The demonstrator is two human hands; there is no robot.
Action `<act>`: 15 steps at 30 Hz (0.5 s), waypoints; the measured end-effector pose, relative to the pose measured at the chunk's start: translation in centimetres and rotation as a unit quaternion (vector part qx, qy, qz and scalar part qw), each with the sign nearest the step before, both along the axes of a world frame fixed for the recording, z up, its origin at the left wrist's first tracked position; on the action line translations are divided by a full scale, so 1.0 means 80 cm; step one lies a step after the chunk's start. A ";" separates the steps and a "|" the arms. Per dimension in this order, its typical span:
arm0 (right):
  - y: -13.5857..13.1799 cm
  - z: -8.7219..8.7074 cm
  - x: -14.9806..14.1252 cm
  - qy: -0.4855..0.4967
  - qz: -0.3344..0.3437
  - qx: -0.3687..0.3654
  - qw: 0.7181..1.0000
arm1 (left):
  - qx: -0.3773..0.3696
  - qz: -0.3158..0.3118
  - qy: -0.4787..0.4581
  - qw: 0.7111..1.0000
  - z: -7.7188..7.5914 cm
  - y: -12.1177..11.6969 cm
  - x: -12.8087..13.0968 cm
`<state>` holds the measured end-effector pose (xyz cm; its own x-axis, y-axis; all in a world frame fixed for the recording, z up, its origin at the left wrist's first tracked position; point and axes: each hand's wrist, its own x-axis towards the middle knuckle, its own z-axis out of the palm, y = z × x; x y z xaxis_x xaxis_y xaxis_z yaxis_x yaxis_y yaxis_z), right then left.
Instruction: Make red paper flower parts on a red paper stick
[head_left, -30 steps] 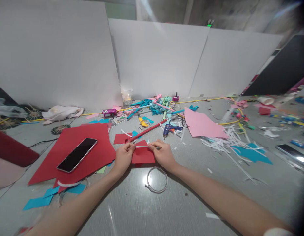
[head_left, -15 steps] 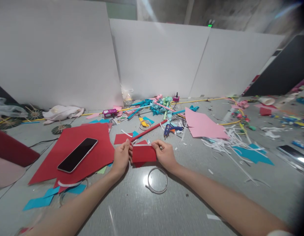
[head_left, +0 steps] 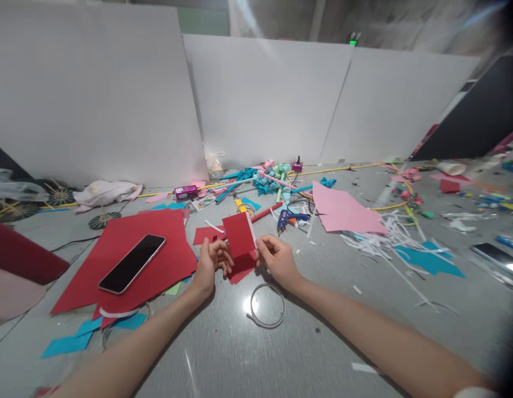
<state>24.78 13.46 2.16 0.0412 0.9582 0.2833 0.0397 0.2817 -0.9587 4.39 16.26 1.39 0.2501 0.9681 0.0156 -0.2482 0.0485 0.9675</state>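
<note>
Beside red card (head_left: 239, 233), left hand (head_left: 210, 263) — palm-up, fingers curled

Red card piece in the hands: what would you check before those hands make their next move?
1. Right hand pinches the red card piece by its edge: ok.
2. Left hand has a firm grip too: not ok, its fingers are loosely open.
3. White strip lies along the piece's edge: ok.
4. Strip is firmly stuck: cannot tell.
5. Coiled ring is apart from the piece: ok.
6. Glue gun is cool: cannot tell.
</note>
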 end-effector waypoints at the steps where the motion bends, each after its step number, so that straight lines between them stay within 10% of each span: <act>1: 0.000 0.000 -0.001 0.017 0.017 -0.012 1.000 | 0.007 -0.017 0.002 1.000 0.001 -0.001 0.001; 7: 0.000 -0.001 -0.004 0.028 0.096 -0.026 0.995 | 0.061 -0.112 0.113 0.985 0.013 -0.018 0.016; 15: -0.003 0.003 -0.001 -0.014 0.136 -0.026 0.990 | 0.101 -0.076 0.135 0.983 0.011 -0.014 0.011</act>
